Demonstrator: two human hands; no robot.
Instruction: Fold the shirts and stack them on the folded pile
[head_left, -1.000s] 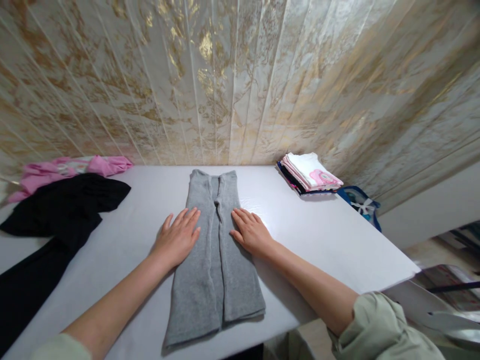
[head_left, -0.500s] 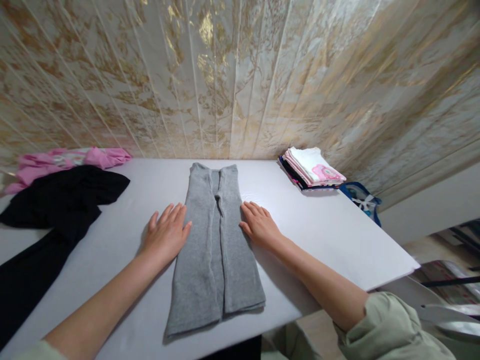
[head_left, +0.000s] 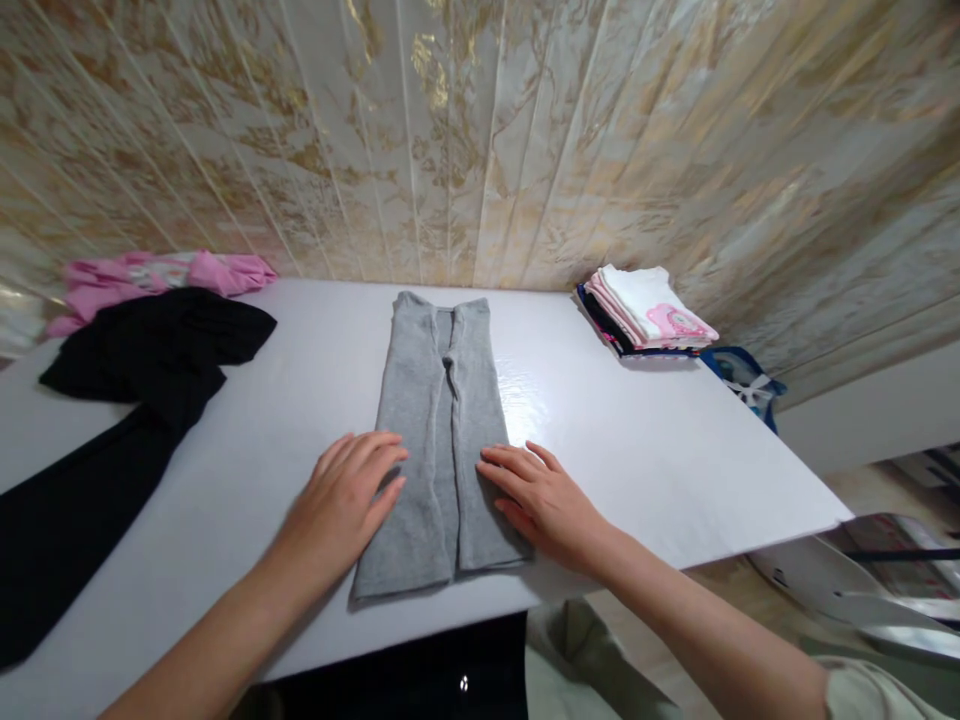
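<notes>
Grey trousers (head_left: pixel 409 400) lie flat on the white table (head_left: pixel 615 460), waistband toward the wall and leg hems toward me. On the left leg's outer edge rests my left hand (head_left: pixel 349 490), its fingers stretched over the cloth and holding nothing. My right hand (head_left: pixel 540 500) lies with spread fingers on the outer edge of the other leg, also without a grip. Both hands are at the lower half of the trousers. A narrow gap runs between the two legs.
To the left, a black garment (head_left: pixel 142 360) is spread loosely, with a crumpled pink garment (head_left: pixel 232 272) behind it. A stack of folded clothes (head_left: pixel 645 315) stands at the back right. Beside it, off the table's edge, hangs a blue-edged bag (head_left: pixel 742 380). A patterned wall (head_left: pixel 450 140) borders the back.
Both hands have slid down the trousers toward the hems, and their fingers now lie farther over the cloth. The whole view has shifted slightly, so the table appears higher.
</notes>
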